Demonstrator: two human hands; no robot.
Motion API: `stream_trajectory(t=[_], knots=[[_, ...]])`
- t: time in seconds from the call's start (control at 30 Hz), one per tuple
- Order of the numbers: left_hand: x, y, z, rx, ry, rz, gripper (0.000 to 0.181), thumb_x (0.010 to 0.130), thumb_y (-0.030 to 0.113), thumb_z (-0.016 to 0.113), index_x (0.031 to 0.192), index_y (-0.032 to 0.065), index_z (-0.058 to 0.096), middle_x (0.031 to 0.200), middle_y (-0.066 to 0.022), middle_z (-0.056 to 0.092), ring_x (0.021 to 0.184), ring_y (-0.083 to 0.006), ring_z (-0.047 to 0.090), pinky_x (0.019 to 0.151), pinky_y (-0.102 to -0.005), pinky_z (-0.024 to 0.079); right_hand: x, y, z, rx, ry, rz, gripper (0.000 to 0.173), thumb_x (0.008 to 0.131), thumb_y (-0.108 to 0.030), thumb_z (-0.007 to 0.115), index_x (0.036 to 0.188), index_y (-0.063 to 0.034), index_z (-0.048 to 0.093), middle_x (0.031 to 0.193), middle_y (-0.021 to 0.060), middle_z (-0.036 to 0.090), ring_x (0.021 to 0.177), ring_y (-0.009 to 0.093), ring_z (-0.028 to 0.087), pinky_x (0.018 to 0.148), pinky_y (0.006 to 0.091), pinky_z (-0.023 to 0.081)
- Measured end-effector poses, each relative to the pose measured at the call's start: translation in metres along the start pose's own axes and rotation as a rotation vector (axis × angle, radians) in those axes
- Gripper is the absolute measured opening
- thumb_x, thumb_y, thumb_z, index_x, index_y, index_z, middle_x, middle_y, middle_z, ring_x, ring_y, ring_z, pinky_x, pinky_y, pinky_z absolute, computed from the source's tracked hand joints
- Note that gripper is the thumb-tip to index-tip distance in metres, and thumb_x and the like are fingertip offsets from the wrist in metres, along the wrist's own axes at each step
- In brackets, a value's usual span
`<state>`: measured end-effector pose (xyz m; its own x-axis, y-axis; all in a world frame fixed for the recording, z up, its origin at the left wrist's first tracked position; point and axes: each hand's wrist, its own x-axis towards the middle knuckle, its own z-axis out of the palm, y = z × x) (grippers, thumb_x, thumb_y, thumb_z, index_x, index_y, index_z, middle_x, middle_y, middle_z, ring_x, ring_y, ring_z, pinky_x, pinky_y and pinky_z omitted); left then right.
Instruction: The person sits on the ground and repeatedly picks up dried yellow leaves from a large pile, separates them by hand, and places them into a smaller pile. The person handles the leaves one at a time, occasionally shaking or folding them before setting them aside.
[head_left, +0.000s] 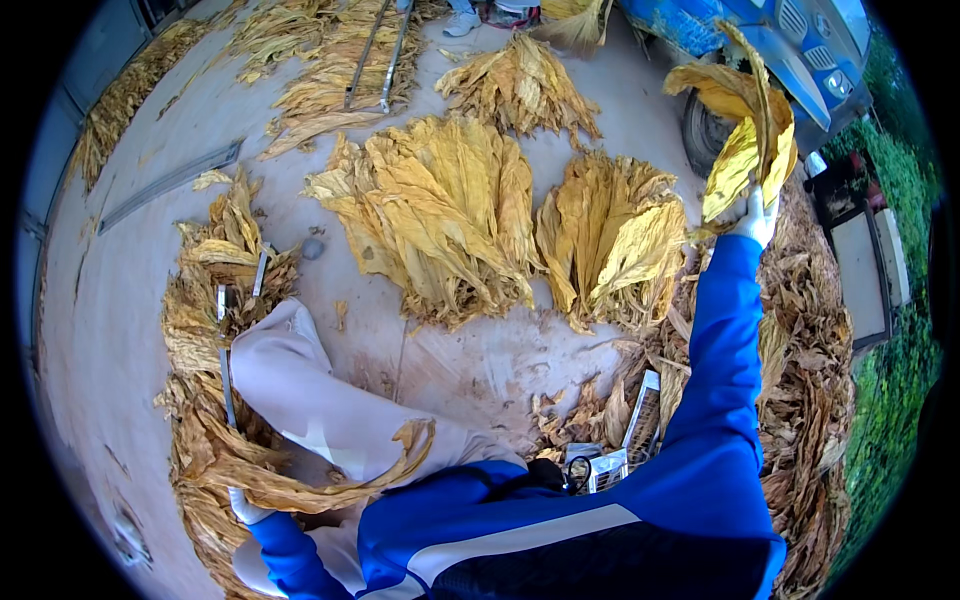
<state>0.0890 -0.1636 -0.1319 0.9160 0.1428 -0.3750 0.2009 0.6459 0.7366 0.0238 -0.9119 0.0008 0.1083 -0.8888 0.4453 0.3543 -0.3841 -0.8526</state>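
Dried tobacco leaves surround me on the floor. My right hand (757, 220), in a white glove, is stretched out to the far right and grips a few yellow leaves (772, 142) by their lower ends, with the blades curling upward. Low on the left, my white-gloved left hand (247, 507) holds a long brownish leaf bundle (315, 484) that reaches across my lap. Beneath that hand runs a row of brown leaves (199, 427). In front of me lie a large fanned yellow pile (442, 210) and a smaller yellow pile (615, 232).
A heap of brown leaves (806, 360) lines the right side. Metal frame pieces (641, 420) stand by my right hip, and metal rails (225, 360) cross the left row. A blue vehicle (780, 52) is parked at upper right. Another person's shoe (461, 24) shows at the top.
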Motion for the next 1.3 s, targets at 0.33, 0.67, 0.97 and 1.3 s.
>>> stream_trajectory(t=[0.33, 0.67, 0.97, 1.3], knots=[[-0.006, 0.021, 0.017, 0.103, -0.009, 0.017, 0.056, 0.077, 0.041, 0.050, 0.119, 0.0049, 0.044, 0.111, -0.0112, 0.050, 0.098, -0.0260, 0.049, 0.084, -0.0406, 0.041, -0.063, 0.280, -0.147, -1.300, -0.136, 0.183, 0.041, 0.076, -0.024, 0.057, 0.110, -0.0032, 0.051, 0.098, 0.0188, 0.058, 0.091, 0.031, 0.055, 0.080, 0.0361, 0.043], [-0.024, 0.027, 0.026, -0.036, 0.255, 0.161, 0.058, 0.081, 0.038, 0.048, 0.127, 0.0042, 0.036, 0.124, -0.0116, 0.042, 0.110, -0.0271, 0.041, 0.094, -0.0420, 0.032, -0.132, 0.279, -0.129, -1.375, -0.388, 0.663, 0.050, 0.067, -0.030, 0.065, 0.107, -0.0030, 0.052, 0.100, 0.0162, 0.059, 0.090, 0.031, 0.057, 0.079, 0.0353, 0.044], [-0.023, 0.032, 0.002, 0.037, 0.172, 0.234, 0.059, 0.080, 0.039, 0.049, 0.126, 0.0044, 0.037, 0.123, -0.0106, 0.043, 0.110, -0.0261, 0.041, 0.095, -0.0401, 0.031, -0.150, 0.227, -0.128, -1.406, -0.285, 0.384, 0.048, 0.066, -0.027, 0.064, 0.107, -0.0055, 0.052, 0.111, 0.0182, 0.050, 0.107, 0.033, 0.046, 0.088, 0.0380, 0.039], [-0.033, 0.044, 0.001, -0.132, -0.175, 0.261, 0.042, 0.080, 0.014, 0.047, 0.120, 0.0010, 0.042, 0.115, -0.0116, 0.050, 0.102, -0.0268, 0.050, 0.088, -0.0372, 0.041, -0.273, -0.060, 0.157, 0.127, -1.463, 0.596, 0.041, 0.079, -0.011, 0.057, 0.118, -0.0019, 0.046, 0.095, 0.0091, 0.061, 0.055, 0.009, 0.050, 0.051, 0.0227, 0.043]])
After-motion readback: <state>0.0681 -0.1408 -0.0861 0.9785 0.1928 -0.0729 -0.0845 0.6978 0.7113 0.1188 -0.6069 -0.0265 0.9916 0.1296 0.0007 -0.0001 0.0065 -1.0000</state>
